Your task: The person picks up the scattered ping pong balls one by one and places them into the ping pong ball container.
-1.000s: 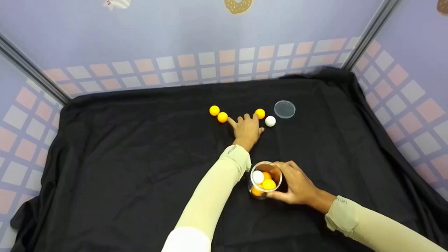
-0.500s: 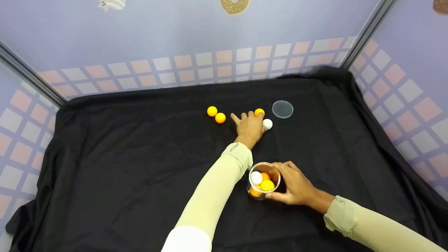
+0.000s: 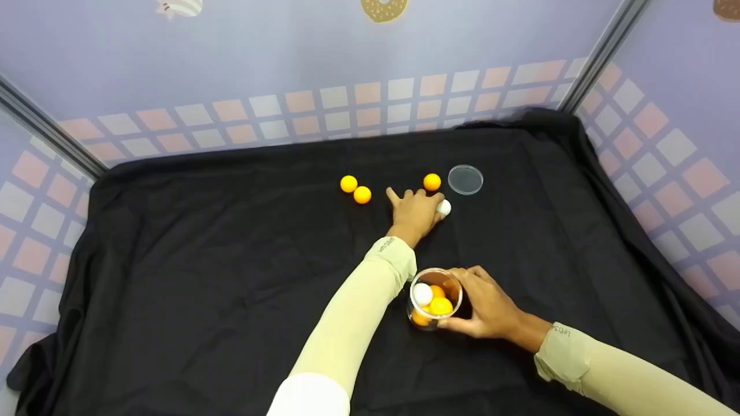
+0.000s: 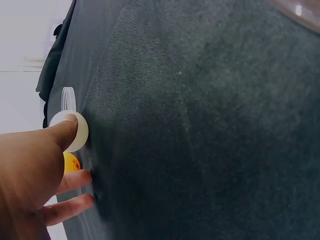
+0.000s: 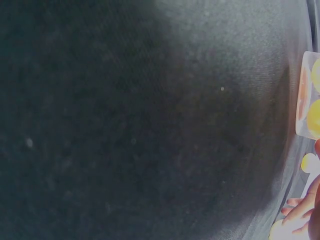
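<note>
My left hand (image 3: 415,216) reaches to the far part of the black cloth and pinches a white ping-pong ball (image 3: 444,208). In the left wrist view the thumb lies across this white ball (image 4: 82,131), and two other fingers stretch out past it. Just beyond that hand sits an orange ball (image 3: 432,182). Nearer the body, my right hand (image 3: 491,306) grips a clear round jar (image 3: 432,270) by its right side. Several orange balls and a white ball (image 3: 422,294) lie inside it. The jar's wall (image 5: 302,100) shows at the right edge of the right wrist view.
A clear round lid (image 3: 465,179) lies flat to the right of the lone orange ball. Two more orange balls (image 3: 362,195) sit side by side left of my left hand. Black cloth (image 3: 202,277) covers the table, with patterned wall panels (image 3: 277,52) around it.
My left hand has shifted slightly right, from the orange ball to the white ball, and its thumb and finger have closed on it. The right hand keeps holding the jar in place.
</note>
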Action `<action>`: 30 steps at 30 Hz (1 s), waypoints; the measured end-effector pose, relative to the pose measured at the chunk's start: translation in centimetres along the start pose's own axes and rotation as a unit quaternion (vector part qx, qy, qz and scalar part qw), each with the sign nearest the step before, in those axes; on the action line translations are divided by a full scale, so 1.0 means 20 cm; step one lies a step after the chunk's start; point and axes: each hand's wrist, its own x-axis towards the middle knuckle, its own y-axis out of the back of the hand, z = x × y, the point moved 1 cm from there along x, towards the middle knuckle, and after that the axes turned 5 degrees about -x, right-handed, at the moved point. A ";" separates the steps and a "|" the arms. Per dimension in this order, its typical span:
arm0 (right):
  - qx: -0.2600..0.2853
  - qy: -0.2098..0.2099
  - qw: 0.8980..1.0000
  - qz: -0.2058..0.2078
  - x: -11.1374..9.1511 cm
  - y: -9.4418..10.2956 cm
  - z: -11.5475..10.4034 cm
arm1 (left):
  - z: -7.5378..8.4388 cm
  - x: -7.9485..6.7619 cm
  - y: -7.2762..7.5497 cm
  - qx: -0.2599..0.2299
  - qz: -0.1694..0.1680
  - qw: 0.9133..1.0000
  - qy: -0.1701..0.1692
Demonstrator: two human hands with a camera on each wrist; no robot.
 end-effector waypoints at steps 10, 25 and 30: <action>0.000 0.005 1.000 0.006 0.00 0.00 0.00 | -0.01 -0.01 0.01 0.003 -0.002 1.000 0.002; -0.002 0.005 1.000 0.006 0.00 0.00 0.00 | -0.07 -0.09 0.16 -0.018 0.034 0.998 -0.039; -0.001 0.005 1.000 0.004 0.00 0.00 0.00 | -0.10 -0.16 0.23 -0.030 0.042 0.997 -0.062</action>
